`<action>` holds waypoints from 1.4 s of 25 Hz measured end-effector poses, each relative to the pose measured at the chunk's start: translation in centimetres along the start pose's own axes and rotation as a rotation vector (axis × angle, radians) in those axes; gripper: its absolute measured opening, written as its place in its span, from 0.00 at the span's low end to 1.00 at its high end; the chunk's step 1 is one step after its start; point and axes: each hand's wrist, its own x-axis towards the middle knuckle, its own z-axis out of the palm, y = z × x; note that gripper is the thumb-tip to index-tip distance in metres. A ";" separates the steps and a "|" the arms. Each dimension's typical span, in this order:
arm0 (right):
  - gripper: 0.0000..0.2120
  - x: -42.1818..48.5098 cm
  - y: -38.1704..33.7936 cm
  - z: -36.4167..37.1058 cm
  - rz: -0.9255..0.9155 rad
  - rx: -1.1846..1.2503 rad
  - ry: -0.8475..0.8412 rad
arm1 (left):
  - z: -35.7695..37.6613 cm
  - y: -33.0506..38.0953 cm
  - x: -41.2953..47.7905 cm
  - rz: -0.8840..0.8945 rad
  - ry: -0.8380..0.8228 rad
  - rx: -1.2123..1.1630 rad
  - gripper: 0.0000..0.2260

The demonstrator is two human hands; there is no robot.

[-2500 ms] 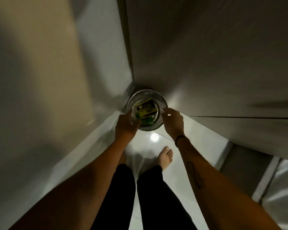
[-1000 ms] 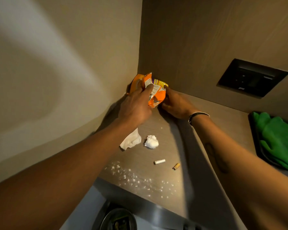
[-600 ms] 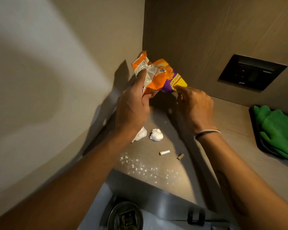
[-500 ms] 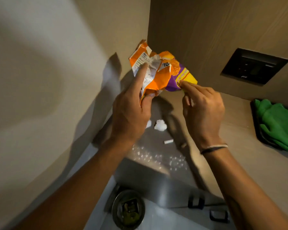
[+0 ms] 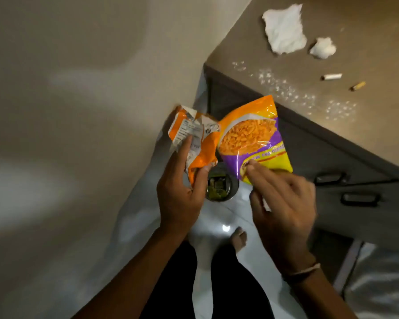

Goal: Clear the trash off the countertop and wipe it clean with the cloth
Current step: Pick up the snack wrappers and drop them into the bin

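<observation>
I hold an orange, purple and yellow snack wrapper [image 5: 251, 137] in both hands, off the counter and above the floor. My left hand [image 5: 182, 192] grips its crumpled left end and my right hand [image 5: 283, 208] pinches its yellow lower corner. Directly below, a round metal bin [image 5: 219, 185] with trash inside stands on the floor, partly hidden by the wrapper and my left hand. On the brown countertop [image 5: 378, 111] lie a flat white tissue [image 5: 283, 28], a small tissue ball [image 5: 323, 48], a white cigarette butt [image 5: 331, 76], a tan butt [image 5: 358, 86] and scattered white crumbs [image 5: 297, 90].
A pale wall runs along the left. Grey cabinet drawers with dark handles [image 5: 357, 199] sit under the counter at right. My legs and a bare foot [image 5: 237, 240] stand on the glossy white floor. The green cloth is out of view.
I lifted the wrapper from the counter's back corner and brought it down over the bin. My view tilted downward, so the cloth and the wall socket left the picture.
</observation>
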 end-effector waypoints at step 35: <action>0.35 -14.6 10.0 21.2 0.434 -0.050 -0.898 | 13.9 -22.9 -6.3 -0.119 -0.788 0.614 0.41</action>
